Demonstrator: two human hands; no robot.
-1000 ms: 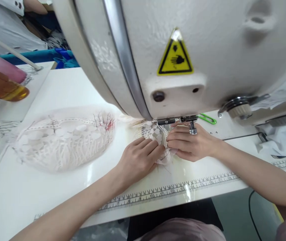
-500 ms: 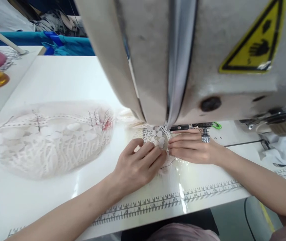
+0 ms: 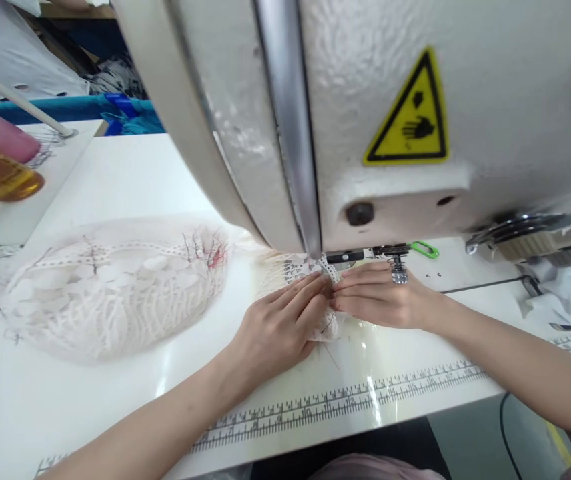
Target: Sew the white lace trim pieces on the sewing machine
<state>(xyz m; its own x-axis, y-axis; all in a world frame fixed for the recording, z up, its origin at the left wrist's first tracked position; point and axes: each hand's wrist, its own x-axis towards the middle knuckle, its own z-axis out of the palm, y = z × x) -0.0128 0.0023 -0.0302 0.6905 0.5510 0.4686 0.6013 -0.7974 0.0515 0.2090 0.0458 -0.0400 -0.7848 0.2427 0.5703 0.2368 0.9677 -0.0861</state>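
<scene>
Now both hands press flat on lace under the machine.
Lace [image 3: 326, 328] lies on the counter [image 3: 115, 173] at the machine [image 3: 365, 100] foot; left hand [image 3: 278, 327] and right hand [image 3: 378, 297] meet fingertip to fingertip on it, fingers extended, gripping nothing. More lace pile [image 3: 110, 287] sits left.

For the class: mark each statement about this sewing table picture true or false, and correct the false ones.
1. Both hands press on the lace piece under the sewing machine. True.
2. The left hand holds scissors. False: it lies flat on the lace with nothing else in it.
3. A ruler strip runs along the table's front edge. True.
4. The warning sticker on the machine is red and round. False: it is a yellow triangle.
5. The right hand rests on the lace pile at the left. False: that pile lies apart, untouched.
</scene>
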